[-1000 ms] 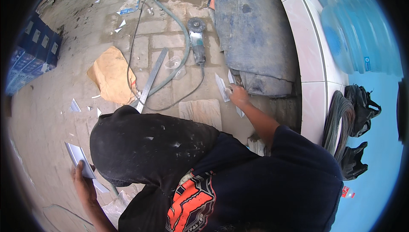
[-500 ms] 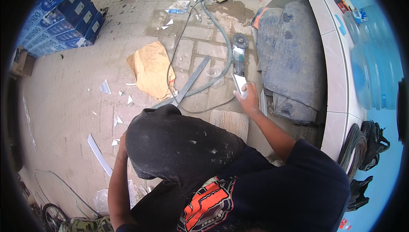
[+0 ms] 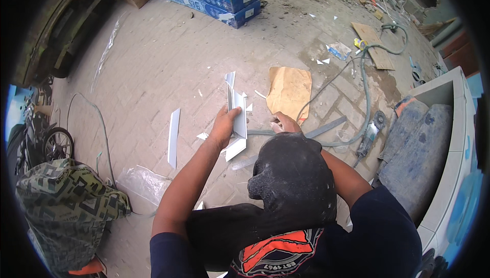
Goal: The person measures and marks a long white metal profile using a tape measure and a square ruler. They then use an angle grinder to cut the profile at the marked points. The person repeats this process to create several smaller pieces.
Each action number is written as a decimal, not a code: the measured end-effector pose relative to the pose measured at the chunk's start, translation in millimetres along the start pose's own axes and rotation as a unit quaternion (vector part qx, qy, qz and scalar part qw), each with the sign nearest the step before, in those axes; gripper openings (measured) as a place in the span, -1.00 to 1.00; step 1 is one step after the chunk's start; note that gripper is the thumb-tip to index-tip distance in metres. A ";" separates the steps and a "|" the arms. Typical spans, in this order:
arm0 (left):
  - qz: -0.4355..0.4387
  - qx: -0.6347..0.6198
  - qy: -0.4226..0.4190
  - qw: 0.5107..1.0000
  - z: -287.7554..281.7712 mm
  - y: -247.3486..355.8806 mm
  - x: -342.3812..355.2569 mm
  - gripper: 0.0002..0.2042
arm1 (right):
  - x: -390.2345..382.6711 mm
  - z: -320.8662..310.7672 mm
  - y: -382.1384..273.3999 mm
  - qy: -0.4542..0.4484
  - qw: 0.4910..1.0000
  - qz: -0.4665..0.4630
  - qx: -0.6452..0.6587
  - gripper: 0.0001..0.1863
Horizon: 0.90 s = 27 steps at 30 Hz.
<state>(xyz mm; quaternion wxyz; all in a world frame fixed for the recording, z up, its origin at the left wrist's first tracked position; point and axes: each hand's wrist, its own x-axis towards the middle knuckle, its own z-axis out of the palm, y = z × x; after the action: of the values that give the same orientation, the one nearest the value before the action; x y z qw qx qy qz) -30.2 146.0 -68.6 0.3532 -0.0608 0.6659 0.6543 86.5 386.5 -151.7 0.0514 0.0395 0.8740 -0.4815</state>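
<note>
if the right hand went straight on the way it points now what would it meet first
Probably the long, pale grey, ridged moulding piece held in the left hand, leftward of the right hand, though depth is unclear.

Smooth, faintly glossy trim [image 3: 240,124] and rough, matt paving [image 3: 138,69]

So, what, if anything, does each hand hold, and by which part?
Left hand: whitish trim piece, by its left side, mid-length. Right hand: I cannot tell.
</note>
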 end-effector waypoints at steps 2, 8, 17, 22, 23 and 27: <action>0.019 0.034 0.018 0.999 -36.2 22.5 -3.4 -0.58 | -19.5 -1.2 30.9 -0.085 0.937 -0.127 -0.315 -0.74; 0.064 0.160 0.103 0.980 -115.2 78.3 -42.1 -0.56 | -34.0 -19.0 61.2 -0.196 0.876 -0.094 -0.431 -0.73; 0.019 0.287 0.088 0.954 -162.7 64.4 -70.3 -0.58 | -35.4 -54.9 29.5 -0.113 0.927 -0.049 -0.355 -0.72; 0.026 0.311 0.083 0.947 -169.9 47.7 -67.9 -0.54 | -27.2 -82.4 -11.0 0.019 0.987 -0.040 -0.152 -0.71; 0.034 0.314 0.086 0.945 -170.4 46.6 -66.8 -0.54 | -16.9 -85.5 -17.4 0.047 0.994 -0.058 -0.077 -0.70; 0.038 0.407 0.065 0.910 -183.5 42.3 -58.3 -0.53 | 23.1 -101.5 -93.2 0.161 0.963 -0.168 0.138 -0.66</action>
<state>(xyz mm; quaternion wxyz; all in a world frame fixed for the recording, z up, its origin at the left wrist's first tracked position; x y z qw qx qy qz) -81.6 -38.2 -20.9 0.2778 0.0712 0.8979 0.3341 47.3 423.1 -22.6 -0.1778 -0.0245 0.7900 -0.5862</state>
